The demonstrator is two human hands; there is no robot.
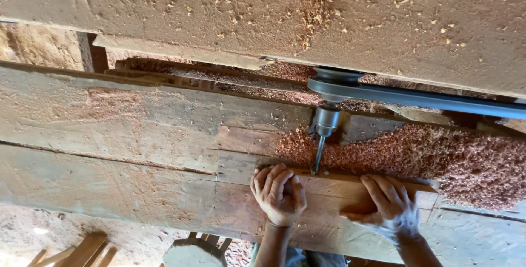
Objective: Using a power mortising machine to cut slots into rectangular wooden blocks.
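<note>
We are holding a thin wooden strip flat on the table. Our left hand is pressing down on its left end with bent fingers. Our right hand is gripping it farther right. The drill bit is touching the strip's far edge between our hands. Red wood shavings are lying just behind it.

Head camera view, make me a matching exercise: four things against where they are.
Things:
1. left hand
2. right hand
3. steel drill bit in its chuck
4. heap of reddish wood shavings

Places:
a. pointing down at the narrow wooden strip
b. on the strip's left end
c. right of the bit, on the worn plank bench
d. on the strip's right part

Pairs: 1-b, 2-d, 3-a, 4-c
</note>
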